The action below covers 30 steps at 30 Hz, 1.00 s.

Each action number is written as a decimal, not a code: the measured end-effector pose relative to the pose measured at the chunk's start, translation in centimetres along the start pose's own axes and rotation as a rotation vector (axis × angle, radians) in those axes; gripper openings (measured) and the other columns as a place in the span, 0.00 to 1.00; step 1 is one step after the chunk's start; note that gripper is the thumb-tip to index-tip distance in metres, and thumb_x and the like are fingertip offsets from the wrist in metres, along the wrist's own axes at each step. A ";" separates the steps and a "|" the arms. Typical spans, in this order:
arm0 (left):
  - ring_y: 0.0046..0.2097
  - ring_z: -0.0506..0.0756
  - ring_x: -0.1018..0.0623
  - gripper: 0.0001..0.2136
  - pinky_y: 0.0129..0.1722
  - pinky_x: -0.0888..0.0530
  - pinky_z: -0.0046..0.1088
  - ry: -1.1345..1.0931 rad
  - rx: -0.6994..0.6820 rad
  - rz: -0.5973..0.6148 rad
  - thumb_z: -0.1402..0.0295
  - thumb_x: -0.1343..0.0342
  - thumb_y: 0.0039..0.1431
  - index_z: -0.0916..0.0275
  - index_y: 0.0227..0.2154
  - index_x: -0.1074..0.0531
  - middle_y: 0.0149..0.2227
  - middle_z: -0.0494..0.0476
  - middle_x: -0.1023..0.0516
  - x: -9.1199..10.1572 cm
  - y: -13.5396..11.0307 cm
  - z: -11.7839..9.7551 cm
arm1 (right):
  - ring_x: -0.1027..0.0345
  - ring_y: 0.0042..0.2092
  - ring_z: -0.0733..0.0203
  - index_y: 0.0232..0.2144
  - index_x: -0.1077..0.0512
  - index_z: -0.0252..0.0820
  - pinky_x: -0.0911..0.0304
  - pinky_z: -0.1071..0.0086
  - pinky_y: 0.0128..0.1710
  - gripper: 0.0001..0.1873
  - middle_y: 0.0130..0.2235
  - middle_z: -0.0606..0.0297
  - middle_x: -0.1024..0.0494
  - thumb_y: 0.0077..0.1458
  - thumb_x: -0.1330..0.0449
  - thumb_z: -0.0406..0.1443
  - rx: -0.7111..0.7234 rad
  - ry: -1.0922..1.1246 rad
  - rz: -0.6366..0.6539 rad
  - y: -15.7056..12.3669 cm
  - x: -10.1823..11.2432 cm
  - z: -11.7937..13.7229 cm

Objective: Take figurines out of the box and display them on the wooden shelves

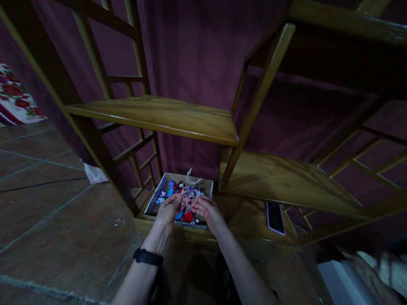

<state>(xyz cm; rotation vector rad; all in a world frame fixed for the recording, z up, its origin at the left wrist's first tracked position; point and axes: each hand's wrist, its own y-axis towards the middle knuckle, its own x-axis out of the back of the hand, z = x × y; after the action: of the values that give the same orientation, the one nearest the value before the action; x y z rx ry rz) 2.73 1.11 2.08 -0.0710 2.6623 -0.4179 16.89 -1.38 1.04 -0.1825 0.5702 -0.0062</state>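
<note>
Both my hands hold a clear, pinkish see-through trinket (190, 195) with a pale cord loop (190, 174) rising from its top. My left hand (171, 206), with a black band on the wrist, pinches its left side. At its right side, the fingers of my right hand (205, 208) are closed on it. Just beneath is a shallow cardboard box (208, 186) on the lowest shelf. Small colourful figures (163, 195), blue, red and white, lie inside, among them a round red piece (188, 217). My hands and the trinket cover part of the contents.
A wooden shelf board (155, 116) juts out above the box, with an upright post (259, 101) to its right. A phone (275, 218) lies on the bottom shelf at right. On the tiled floor (47, 220) at left runs a dark cable (47, 183). A pale box (341, 281) stands lower right.
</note>
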 end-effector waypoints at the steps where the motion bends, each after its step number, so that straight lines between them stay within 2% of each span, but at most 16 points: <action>1: 0.25 0.48 0.27 0.13 0.24 0.32 0.21 0.001 -0.006 0.009 0.66 0.36 0.39 0.67 0.29 0.29 0.25 0.55 0.24 0.0 0.0 0.0 | 0.29 0.36 0.61 0.30 0.29 0.39 0.34 0.65 0.40 0.16 0.36 0.60 0.24 0.41 0.35 0.44 -0.001 -0.004 0.016 -0.1 0.0 0.0; 5: 0.25 0.47 0.28 0.14 0.25 0.33 0.21 -0.004 0.000 0.030 0.65 0.36 0.38 0.66 0.28 0.29 0.24 0.53 0.25 -0.1 0.0 0.0 | 0.30 0.38 0.60 0.30 0.29 0.39 0.35 0.65 0.40 0.17 0.38 0.58 0.24 0.44 0.37 0.46 0.061 -0.035 0.036 -0.1 0.0 -0.2; 9: 0.27 0.48 0.28 0.16 0.27 0.31 0.24 0.028 -0.014 -0.010 0.63 0.36 0.37 0.64 0.30 0.30 0.27 0.53 0.25 -0.3 -0.1 0.1 | 0.31 0.40 0.58 0.31 0.29 0.39 0.35 0.65 0.39 0.18 0.39 0.57 0.24 0.44 0.38 0.48 0.094 -0.060 0.012 0.1 0.2 -0.4; 11: 0.28 0.49 0.27 0.17 0.28 0.31 0.26 0.093 -0.087 -0.072 0.61 0.37 0.38 0.64 0.31 0.30 0.28 0.52 0.26 -0.4 -0.1 0.2 | 0.31 0.40 0.58 0.33 0.29 0.40 0.35 0.64 0.40 0.19 0.40 0.58 0.24 0.44 0.38 0.48 0.117 -0.071 -0.017 0.2 0.2 -0.4; 14: 0.30 0.50 0.28 0.15 0.31 0.32 0.26 0.271 -0.286 -0.147 0.60 0.39 0.40 0.63 0.30 0.30 0.27 0.51 0.27 -0.6 -0.2 0.8 | 0.31 0.40 0.58 0.34 0.28 0.40 0.35 0.63 0.42 0.20 0.40 0.59 0.24 0.42 0.37 0.48 0.148 -0.099 -0.069 0.2 0.2 -0.5; 18: 0.31 0.52 0.28 0.13 0.34 0.32 0.28 0.543 -0.441 -0.078 0.61 0.41 0.43 0.64 0.30 0.27 0.28 0.54 0.26 -0.7 -0.1 1.8 | 0.30 0.39 0.58 0.32 0.27 0.41 0.35 0.64 0.43 0.19 0.38 0.61 0.24 0.42 0.37 0.48 0.180 -0.167 -0.078 0.2 -0.1 -0.4; 26: 0.27 0.53 0.28 0.09 0.29 0.34 0.27 0.725 -0.470 -0.132 0.62 0.43 0.45 0.62 0.27 0.27 0.24 0.52 0.25 -1.0 0.1 2.2 | 0.32 0.36 0.61 0.33 0.27 0.44 0.38 0.69 0.40 0.15 0.31 0.67 0.26 0.49 0.43 0.47 0.282 -0.372 -0.007 -0.7 -0.5 0.1; 30: 0.28 0.53 0.28 0.05 0.30 0.35 0.27 0.789 -0.501 -0.166 0.66 0.46 0.47 0.61 0.26 0.28 0.25 0.53 0.25 -0.8 0.3 2.0 | 0.35 0.41 0.60 0.32 0.27 0.45 0.39 0.70 0.43 0.12 0.37 0.66 0.28 0.52 0.45 0.44 0.369 -0.542 0.035 -1.0 -1.0 -0.2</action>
<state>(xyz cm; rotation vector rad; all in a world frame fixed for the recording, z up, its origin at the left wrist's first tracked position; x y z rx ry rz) 4.35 0.88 0.61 -0.3433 3.4935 0.2526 16.03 -2.35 1.59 0.1846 0.0249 -0.0267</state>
